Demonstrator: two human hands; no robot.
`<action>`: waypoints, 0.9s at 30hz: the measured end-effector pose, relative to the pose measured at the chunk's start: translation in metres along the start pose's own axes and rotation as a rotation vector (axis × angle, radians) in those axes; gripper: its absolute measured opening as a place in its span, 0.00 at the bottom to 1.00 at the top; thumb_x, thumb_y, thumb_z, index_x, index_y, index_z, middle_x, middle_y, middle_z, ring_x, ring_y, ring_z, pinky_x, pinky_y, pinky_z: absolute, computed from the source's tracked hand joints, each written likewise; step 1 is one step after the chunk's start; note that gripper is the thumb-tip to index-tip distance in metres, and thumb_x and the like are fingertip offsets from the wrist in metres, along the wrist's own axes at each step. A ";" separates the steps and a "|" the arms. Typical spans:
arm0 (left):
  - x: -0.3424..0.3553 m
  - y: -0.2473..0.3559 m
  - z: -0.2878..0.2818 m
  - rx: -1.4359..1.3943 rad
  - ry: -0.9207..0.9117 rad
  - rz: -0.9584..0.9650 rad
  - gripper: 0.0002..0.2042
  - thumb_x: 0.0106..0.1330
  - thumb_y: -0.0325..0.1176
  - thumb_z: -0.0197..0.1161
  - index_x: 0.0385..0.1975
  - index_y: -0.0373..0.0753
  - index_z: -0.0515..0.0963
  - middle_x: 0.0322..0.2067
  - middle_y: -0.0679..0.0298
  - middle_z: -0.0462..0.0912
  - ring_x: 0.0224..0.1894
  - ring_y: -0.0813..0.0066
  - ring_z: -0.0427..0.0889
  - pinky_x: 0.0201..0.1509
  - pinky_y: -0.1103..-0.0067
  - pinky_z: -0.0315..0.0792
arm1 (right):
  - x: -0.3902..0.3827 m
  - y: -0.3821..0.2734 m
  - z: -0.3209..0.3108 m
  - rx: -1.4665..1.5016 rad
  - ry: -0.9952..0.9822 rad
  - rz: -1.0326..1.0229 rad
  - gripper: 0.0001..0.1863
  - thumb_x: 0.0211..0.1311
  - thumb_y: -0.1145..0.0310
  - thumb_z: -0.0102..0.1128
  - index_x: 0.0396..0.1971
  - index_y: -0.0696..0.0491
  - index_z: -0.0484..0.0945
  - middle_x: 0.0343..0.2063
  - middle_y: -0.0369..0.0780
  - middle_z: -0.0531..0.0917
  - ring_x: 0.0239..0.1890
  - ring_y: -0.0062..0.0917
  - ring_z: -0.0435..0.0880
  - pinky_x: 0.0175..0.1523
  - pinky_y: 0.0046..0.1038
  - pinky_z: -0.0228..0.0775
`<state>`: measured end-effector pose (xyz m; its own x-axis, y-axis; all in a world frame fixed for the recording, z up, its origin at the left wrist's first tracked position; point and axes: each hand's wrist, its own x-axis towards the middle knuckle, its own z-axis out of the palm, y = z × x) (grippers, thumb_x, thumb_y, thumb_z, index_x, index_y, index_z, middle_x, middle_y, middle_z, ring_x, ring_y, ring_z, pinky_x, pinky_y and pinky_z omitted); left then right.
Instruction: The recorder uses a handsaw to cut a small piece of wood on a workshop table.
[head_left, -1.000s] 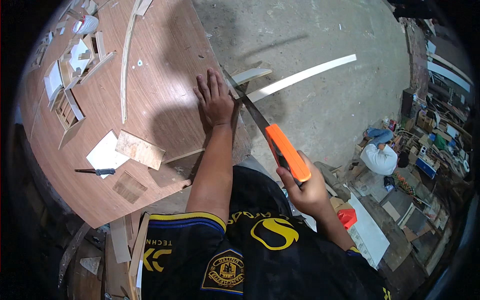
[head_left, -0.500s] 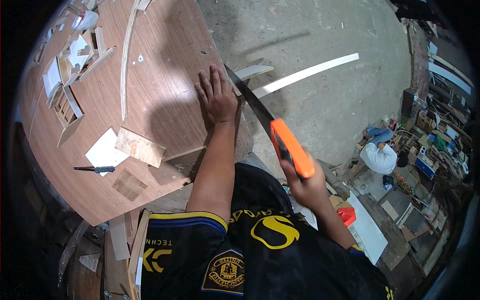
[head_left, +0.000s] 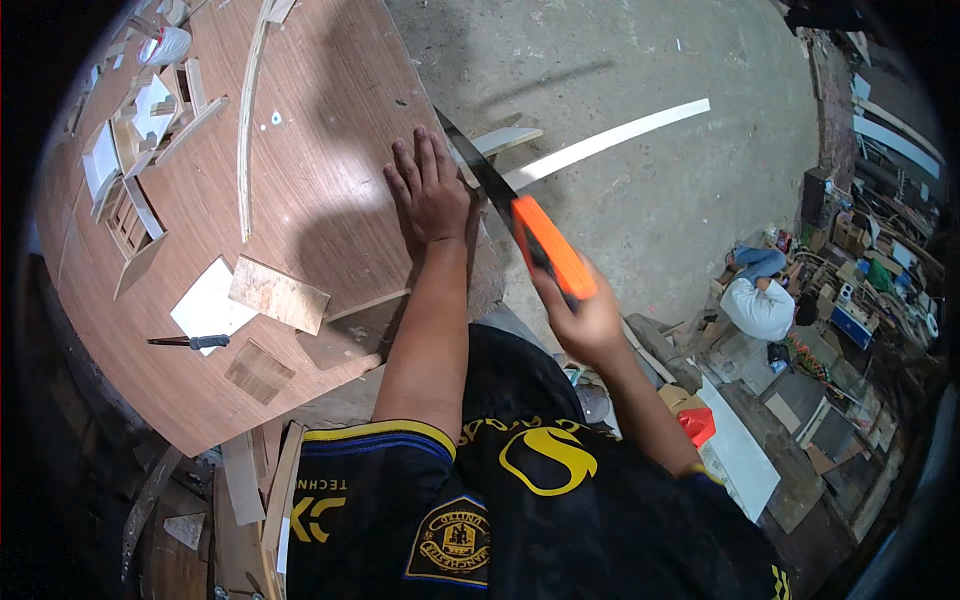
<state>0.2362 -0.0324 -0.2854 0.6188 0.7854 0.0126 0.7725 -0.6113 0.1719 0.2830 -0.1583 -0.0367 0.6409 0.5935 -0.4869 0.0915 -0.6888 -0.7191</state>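
Observation:
My left hand point(head_left: 436, 205) lies flat on the brown wood-grain tabletop point(head_left: 345, 110) near its right edge, fingers spread. My right hand point(head_left: 588, 322) is closed around the orange and black handle of a handsaw point(head_left: 553, 247). The saw's dark blade slants up and left just beyond the table edge, beside my left fingers. It passes across the near ends of a long, narrow white strip point(head_left: 610, 146) and a shorter pale wooden piece point(head_left: 510, 138), both seen against the floor. Whether its teeth touch either one, I cannot tell.
On the table lie a knife point(head_left: 190, 341), thin wooden boards point(head_left: 280, 293), a long wooden strip point(head_left: 246, 130) and an assembled wooden frame point(head_left: 130, 200). A person in a white top point(head_left: 758, 312) crouches at the right beside piled scraps. Concrete floor point(head_left: 640, 80) stretches past the table.
The saw and my right hand have moved up and left, sliding the blade farther along the table edge. My left hand stays in place on the table.

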 end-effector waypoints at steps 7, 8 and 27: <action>-0.004 -0.011 0.014 0.015 0.023 0.003 0.26 0.66 0.36 0.47 0.66 0.42 0.65 0.71 0.65 0.58 0.74 0.51 0.51 0.74 0.52 0.42 | -0.003 -0.013 -0.009 -0.077 -0.047 0.041 0.13 0.63 0.68 0.60 0.44 0.57 0.74 0.31 0.51 0.79 0.38 0.50 0.80 0.43 0.35 0.71; -0.010 -0.014 0.006 0.019 0.015 -0.002 0.26 0.66 0.36 0.47 0.66 0.42 0.65 0.71 0.65 0.58 0.74 0.51 0.51 0.74 0.52 0.42 | -0.027 -0.025 -0.018 -0.106 -0.096 0.097 0.13 0.63 0.68 0.60 0.44 0.57 0.74 0.30 0.50 0.79 0.38 0.50 0.80 0.43 0.36 0.71; 0.005 0.005 -0.002 -0.059 0.021 0.004 0.27 0.65 0.39 0.50 0.67 0.45 0.65 0.71 0.69 0.58 0.74 0.54 0.51 0.74 0.54 0.44 | -0.005 -0.007 -0.014 -0.041 0.006 0.068 0.14 0.63 0.67 0.60 0.45 0.56 0.75 0.35 0.50 0.82 0.41 0.46 0.82 0.48 0.36 0.72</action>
<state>0.2427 -0.0315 -0.2824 0.6186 0.7850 0.0337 0.7597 -0.6086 0.2292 0.2894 -0.1624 -0.0226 0.6513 0.5422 -0.5308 0.0790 -0.7442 -0.6632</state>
